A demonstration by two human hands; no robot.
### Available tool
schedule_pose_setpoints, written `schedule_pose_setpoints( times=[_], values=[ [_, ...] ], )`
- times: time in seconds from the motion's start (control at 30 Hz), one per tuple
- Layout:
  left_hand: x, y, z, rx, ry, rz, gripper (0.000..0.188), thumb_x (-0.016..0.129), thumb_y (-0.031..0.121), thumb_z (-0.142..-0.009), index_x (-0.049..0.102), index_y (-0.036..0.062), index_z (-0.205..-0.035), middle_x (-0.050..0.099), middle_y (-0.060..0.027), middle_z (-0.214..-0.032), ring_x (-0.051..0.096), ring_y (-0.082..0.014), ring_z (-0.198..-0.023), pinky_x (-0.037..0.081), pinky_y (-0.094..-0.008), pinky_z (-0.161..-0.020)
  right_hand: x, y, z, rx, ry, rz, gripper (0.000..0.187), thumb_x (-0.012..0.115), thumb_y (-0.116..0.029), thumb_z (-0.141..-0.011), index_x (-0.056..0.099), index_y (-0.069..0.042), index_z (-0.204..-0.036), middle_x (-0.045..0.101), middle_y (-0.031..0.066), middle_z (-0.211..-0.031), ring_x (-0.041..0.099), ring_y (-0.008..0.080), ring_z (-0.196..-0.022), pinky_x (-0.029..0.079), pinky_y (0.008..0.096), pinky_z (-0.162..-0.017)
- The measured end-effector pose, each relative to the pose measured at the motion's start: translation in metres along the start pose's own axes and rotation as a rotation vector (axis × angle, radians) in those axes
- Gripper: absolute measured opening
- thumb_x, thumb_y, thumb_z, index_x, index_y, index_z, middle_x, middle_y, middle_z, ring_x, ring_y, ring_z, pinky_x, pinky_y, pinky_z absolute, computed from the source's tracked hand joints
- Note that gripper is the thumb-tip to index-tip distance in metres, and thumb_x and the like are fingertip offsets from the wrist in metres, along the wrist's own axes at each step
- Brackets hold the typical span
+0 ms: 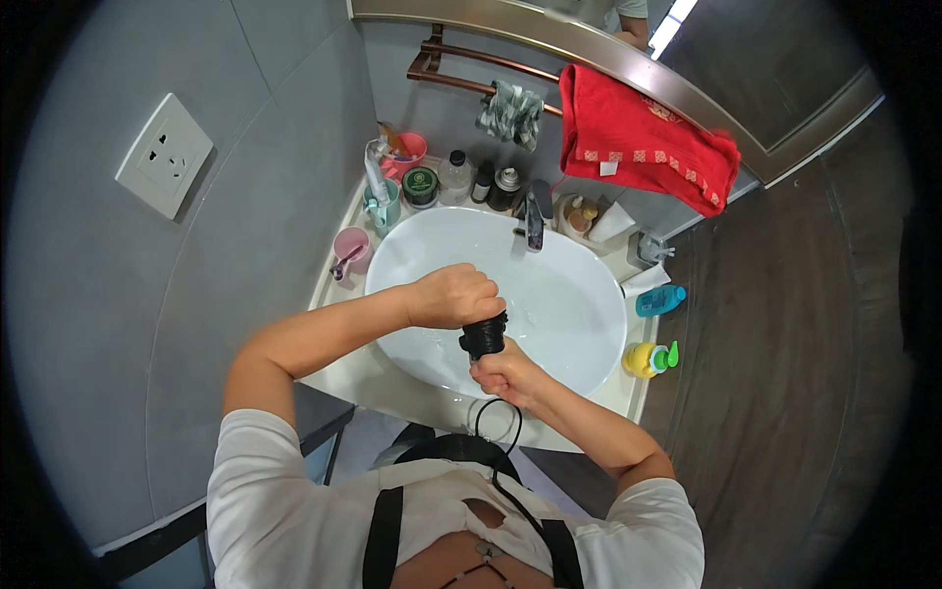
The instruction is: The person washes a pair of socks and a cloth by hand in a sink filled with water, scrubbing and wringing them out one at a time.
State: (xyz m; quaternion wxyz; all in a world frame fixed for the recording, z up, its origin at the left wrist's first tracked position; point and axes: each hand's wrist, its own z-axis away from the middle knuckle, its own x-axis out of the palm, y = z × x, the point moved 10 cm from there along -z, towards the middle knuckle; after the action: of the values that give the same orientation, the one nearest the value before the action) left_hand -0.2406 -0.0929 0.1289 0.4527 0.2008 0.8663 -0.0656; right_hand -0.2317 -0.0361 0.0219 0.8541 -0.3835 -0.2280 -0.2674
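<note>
Together, our left hand point(453, 294) and right hand point(503, 374) close around a black ribbed cylindrical object point(483, 339) above the near rim of the white oval sink point(549, 294).

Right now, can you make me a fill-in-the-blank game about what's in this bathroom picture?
1. Both hands hold a black ridged thing over the white ____.
2. The towel hanging on the rail behind the faucet is ____.
3. The left hand grips the black thing from above, and the right hand grips it from ____.
4. The cup at the left edge of the basin is ____.

Missing words: sink; red; below; pink
</note>
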Motion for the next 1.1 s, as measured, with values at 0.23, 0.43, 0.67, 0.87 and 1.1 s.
schedule_pose_setpoints(
  times=[0.23,0.43,0.67,0.87,1.1],
  values=[
    [0.008,0.000,0.004,-0.021,-0.034,0.017,0.022,0.057,0.013,-0.065,0.050,0.0091,-0.085,0.048,-0.0017,-0.068,0.051,-0.0168,-0.059,0.039,-0.0286,-0.053,0.001,0.003,0.002,0.008,-0.011,0.004,0.016,0.052,0.001,-0.062,0.040,-0.005,-0.071,0.037,-0.0006,-0.054,0.027,0.0033,-0.036,0.018,0.0183,-0.033],
    [0.011,0.005,0.006,-0.037,0.012,0.019,0.015,0.055,0.014,-0.068,0.050,0.0097,-0.082,0.045,-0.0010,-0.065,0.050,-0.0166,-0.057,0.038,-0.0290,-0.051,0.000,0.012,0.002,0.028,-0.066,-0.021,0.013,0.050,-0.002,-0.063,0.040,-0.006,-0.071,0.036,-0.0019,-0.053,0.026,0.0021,-0.037,0.018,0.0171,-0.033],
    [0.015,0.004,0.009,-0.054,-0.001,0.025,0.021,0.057,0.013,-0.066,0.050,0.0086,-0.086,0.049,-0.0022,-0.069,0.052,-0.0170,-0.060,0.039,-0.0291,-0.053,-0.003,0.019,0.002,0.065,-0.119,-0.084,0.015,0.051,0.000,-0.066,0.039,-0.006,-0.072,0.034,-0.0039,-0.052,0.026,0.0017,-0.037,0.018,0.0161,-0.034],
    [0.013,0.005,0.003,-0.002,0.008,-0.003,0.021,0.056,0.012,-0.066,0.050,0.0081,-0.086,0.049,-0.0021,-0.068,0.051,-0.0173,-0.058,0.039,-0.0291,-0.052,-0.004,0.017,0.002,0.037,-0.134,-0.089,0.015,0.052,-0.001,-0.067,0.040,-0.007,-0.074,0.033,-0.0043,-0.053,0.026,0.0014,-0.038,0.017,0.0161,-0.034],
    [0.016,0.008,0.004,0.013,-0.012,0.041,0.022,0.057,0.012,-0.065,0.050,0.0083,-0.086,0.048,-0.0019,-0.068,0.051,-0.0175,-0.058,0.038,-0.0289,-0.052,-0.006,0.028,0.000,0.057,-0.177,-0.176,0.014,0.052,-0.001,-0.068,0.039,-0.006,-0.073,0.032,-0.0039,-0.051,0.026,0.0008,-0.038,0.016,0.0150,-0.033]
  ],
)
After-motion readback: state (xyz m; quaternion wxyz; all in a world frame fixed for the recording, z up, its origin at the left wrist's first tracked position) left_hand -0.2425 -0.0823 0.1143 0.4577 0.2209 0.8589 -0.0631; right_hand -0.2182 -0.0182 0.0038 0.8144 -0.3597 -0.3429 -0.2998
